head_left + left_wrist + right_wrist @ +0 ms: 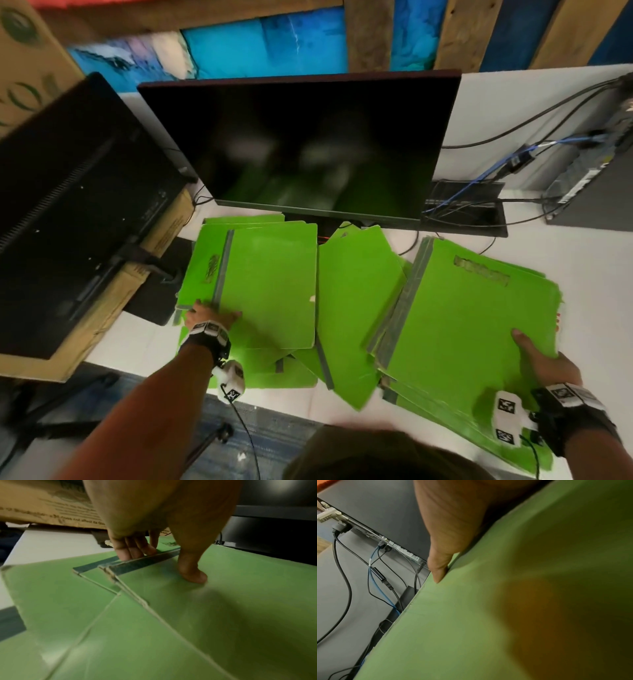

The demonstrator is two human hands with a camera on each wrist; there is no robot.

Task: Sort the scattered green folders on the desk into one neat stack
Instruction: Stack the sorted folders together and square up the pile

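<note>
Several green folders with grey spines lie scattered on the white desk (555, 246). A left pile has a top folder (270, 284), one slanted folder (356, 308) lies in the middle, and a thicker stack (469, 329) sits at the right. My left hand (211, 316) pinches the top left folder (240, 601) at its near spine corner, with the thumb (193, 574) on the cover and the fingers (133, 551) over the grey spine. My right hand (544, 359) grips the right stack (488, 615) at its near right edge, thumb (439, 566) on top, fingers hidden underneath.
A dark monitor (308, 147) stands right behind the folders. Another monitor (68, 205), seen from behind, and a cardboard box (161, 240) crowd the left. Cables (493, 171) and a computer case (589, 178) occupy the back right. The desk's front edge runs just below the folders.
</note>
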